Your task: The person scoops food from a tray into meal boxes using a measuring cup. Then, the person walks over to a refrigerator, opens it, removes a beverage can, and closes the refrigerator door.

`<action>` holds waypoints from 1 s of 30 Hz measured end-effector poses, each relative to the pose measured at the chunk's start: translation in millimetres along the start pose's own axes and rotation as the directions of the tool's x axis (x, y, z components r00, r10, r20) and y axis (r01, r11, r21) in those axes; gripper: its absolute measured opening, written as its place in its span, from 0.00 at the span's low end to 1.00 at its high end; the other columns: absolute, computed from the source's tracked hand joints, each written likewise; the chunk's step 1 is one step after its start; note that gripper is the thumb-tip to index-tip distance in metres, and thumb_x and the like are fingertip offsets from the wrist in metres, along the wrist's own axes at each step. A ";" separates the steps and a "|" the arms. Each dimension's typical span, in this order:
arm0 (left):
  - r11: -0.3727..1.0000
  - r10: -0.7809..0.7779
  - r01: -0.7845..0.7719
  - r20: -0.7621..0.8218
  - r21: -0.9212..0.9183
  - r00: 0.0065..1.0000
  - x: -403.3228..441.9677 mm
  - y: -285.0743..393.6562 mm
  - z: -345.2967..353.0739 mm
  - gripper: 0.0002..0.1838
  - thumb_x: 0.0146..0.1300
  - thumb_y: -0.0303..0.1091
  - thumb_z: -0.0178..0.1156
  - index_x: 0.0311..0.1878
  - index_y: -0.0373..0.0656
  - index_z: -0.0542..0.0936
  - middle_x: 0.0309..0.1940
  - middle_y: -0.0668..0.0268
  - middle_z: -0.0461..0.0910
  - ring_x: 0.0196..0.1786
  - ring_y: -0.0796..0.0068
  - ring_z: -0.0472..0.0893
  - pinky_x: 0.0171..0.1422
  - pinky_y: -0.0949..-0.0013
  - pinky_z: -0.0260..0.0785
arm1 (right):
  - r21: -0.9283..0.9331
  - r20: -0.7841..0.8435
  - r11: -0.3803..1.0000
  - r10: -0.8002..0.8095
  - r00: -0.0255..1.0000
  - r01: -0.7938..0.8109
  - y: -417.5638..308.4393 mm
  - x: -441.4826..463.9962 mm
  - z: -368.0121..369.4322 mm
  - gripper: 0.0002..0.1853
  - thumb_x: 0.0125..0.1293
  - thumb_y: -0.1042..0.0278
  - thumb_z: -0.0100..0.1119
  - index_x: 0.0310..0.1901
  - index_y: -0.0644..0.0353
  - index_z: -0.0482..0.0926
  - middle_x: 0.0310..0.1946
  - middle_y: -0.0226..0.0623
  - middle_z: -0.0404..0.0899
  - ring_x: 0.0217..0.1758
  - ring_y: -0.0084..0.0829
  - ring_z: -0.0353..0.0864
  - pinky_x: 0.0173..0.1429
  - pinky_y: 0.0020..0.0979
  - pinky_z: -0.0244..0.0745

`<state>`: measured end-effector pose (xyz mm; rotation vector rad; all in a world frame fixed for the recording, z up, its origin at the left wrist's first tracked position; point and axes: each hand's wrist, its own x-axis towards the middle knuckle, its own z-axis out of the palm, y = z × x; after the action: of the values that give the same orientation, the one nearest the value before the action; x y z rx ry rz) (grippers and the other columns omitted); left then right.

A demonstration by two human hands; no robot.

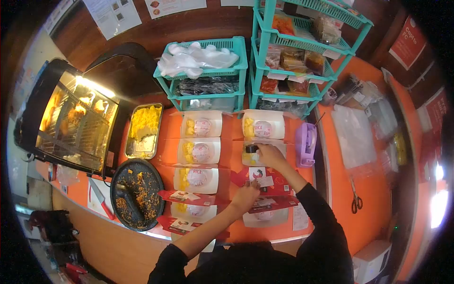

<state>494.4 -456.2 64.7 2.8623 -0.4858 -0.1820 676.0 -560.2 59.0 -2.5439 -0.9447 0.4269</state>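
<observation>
Over an open meal box [263, 147] in the right row, my right hand [271, 156] grips a small black round cup [251, 148]. Yellow food shows in that box beside the cup. My left hand [246, 195] is closed at the edge of a red printed box lid [279, 182], just in front; its fingertips are partly hidden. Behind is another open box [276, 127] with yellow food and a wrapped ball marked RICE [263, 128]. Similar boxes form the left row, including a white open box [215, 124] at the back and one with a rice ball [197, 177] nearer me.
At left stand a lit warming cabinet [71, 118], a metal tray [153, 150] of yellow food, a black stone mortar [158, 208] with its pestle, and a knife [99, 196]. Teal racks [243, 52] rise at the back. Rightward are a purple tape dispenser [306, 144] and scissors [356, 201].
</observation>
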 end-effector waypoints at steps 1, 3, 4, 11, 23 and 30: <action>1.000 0.009 -0.010 -0.023 -0.029 1.000 0.4 -2.3 2.2 0.14 0.56 0.26 0.57 0.46 0.32 0.76 0.46 0.54 0.75 0.52 0.55 0.79 0.45 0.64 0.81 | 0.029 -0.054 0.999 0.034 0.998 -0.033 9.6 3.9 7.6 0.19 0.63 0.68 0.52 0.56 0.58 0.73 0.34 0.54 0.81 0.42 0.52 0.81 0.47 0.51 0.73; 0.998 0.020 -0.022 -0.041 -0.065 0.999 -1.2 0.0 -5.5 0.15 0.55 0.26 0.57 0.47 0.32 0.76 0.46 0.53 0.75 0.52 0.55 0.79 0.44 0.64 0.81 | 0.045 -0.082 0.996 0.076 0.994 -0.072 1.8 0.9 10.4 0.18 0.65 0.66 0.52 0.56 0.59 0.73 0.33 0.55 0.80 0.40 0.53 0.81 0.45 0.51 0.73; 0.999 0.013 -0.013 -0.009 -0.041 1.000 -2.0 1.0 -9.8 0.16 0.55 0.27 0.58 0.47 0.32 0.75 0.47 0.53 0.75 0.52 0.55 0.79 0.45 0.64 0.81 | 0.023 -0.028 0.998 0.066 0.997 -0.065 -1.2 0.0 15.4 0.18 0.65 0.65 0.52 0.56 0.59 0.73 0.33 0.55 0.80 0.40 0.53 0.81 0.45 0.51 0.74; 0.967 -0.047 0.065 0.081 -0.245 0.996 -6.1 -4.6 -40.5 0.29 0.52 0.31 0.63 0.59 0.37 0.69 0.55 0.49 0.70 0.57 0.50 0.76 0.54 0.53 0.74 | 0.090 -0.108 0.981 0.180 0.978 -0.171 2.5 -8.5 -12.5 0.15 0.67 0.61 0.50 0.46 0.63 0.77 0.33 0.56 0.80 0.37 0.54 0.81 0.44 0.51 0.74; 0.778 -0.414 0.197 -0.251 -0.596 0.875 -134.9 -52.4 -127.8 0.20 0.64 0.29 0.54 0.60 0.38 0.71 0.38 0.50 0.80 0.42 0.52 0.82 0.44 0.56 0.72 | 0.770 0.251 0.614 -0.043 0.967 -0.173 -207.3 49.0 -138.3 0.13 0.70 0.68 0.51 0.53 0.60 0.75 0.23 0.19 0.66 0.21 0.15 0.65 0.23 0.17 0.58; 0.184 -0.959 0.024 -0.173 -0.983 0.225 -307.8 -111.1 -127.7 0.18 0.63 0.19 0.43 0.51 0.34 0.79 0.37 0.59 0.84 0.19 0.81 0.77 0.28 0.77 0.73 | 0.110 -0.003 0.904 -0.415 0.910 0.413 -338.0 240.9 92.5 0.18 0.67 0.65 0.47 0.55 0.64 0.71 0.37 0.51 0.81 0.39 0.52 0.81 0.45 0.48 0.74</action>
<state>260.8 -223.7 186.0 1.4620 0.8801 0.6826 626.3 -139.6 98.2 -2.1634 -1.3893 0.3627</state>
